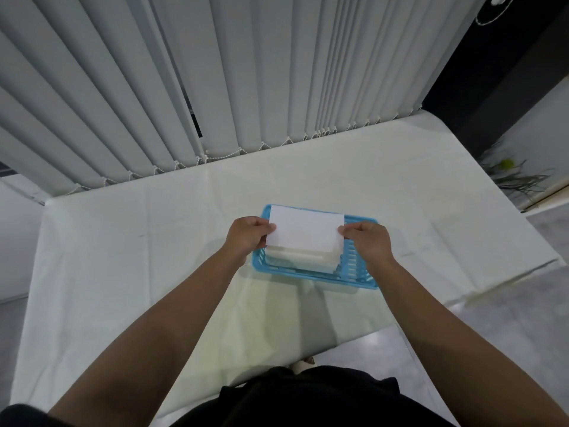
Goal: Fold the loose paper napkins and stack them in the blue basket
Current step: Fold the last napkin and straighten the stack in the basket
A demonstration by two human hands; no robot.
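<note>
White folded napkin [304, 231], pinched by left hand [246, 237] and right hand [368, 241], hangs over blue basket [357, 283].

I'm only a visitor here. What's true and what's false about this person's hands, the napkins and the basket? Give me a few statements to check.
1. The left hand and the right hand each pinch one end of the folded white paper napkin. True.
2. The blue plastic basket is empty. False: a stack of folded white napkins lies in it.
3. The basket stands on a white tablecloth. True.
4. The held napkin is crumpled into a ball. False: it is a flat rectangle, held over the basket.
</note>
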